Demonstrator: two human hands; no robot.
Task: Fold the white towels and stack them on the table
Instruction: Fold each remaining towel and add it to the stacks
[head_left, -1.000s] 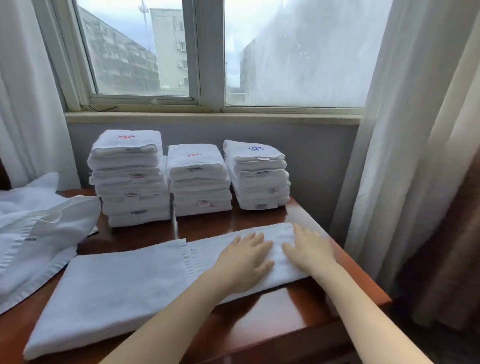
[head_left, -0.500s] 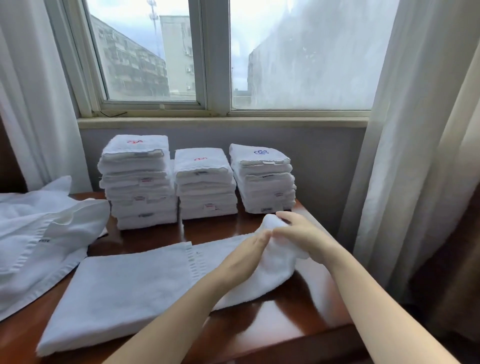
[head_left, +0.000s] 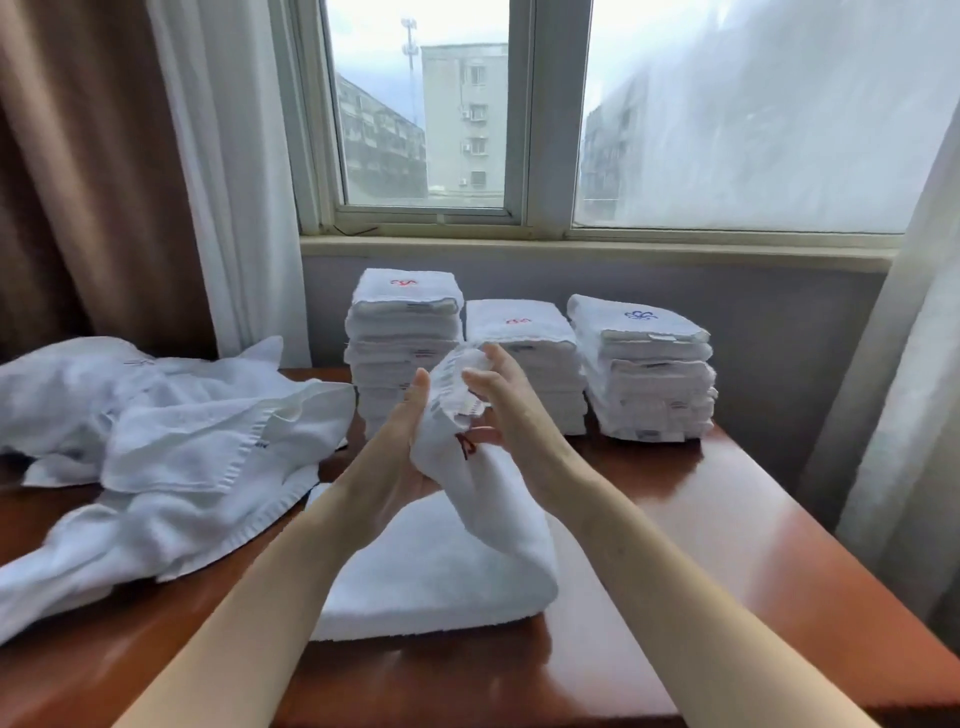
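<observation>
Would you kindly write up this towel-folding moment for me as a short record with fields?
In hand: white towel, one end lifted, the rest lying on the wooden table
Left hand: left hand grips the lifted end
Right hand: right hand pinches the same end
Folded: left stack and middle stack with red marks on top, right stack with a blue one
Unfolded: loose towel pile at the left

We have a single view, worn on the person's head: a wide-angle camera looking forward and down over the bench (head_left: 727, 519), close above it, facing the window (head_left: 545, 130) beyond its far edge.
</observation>
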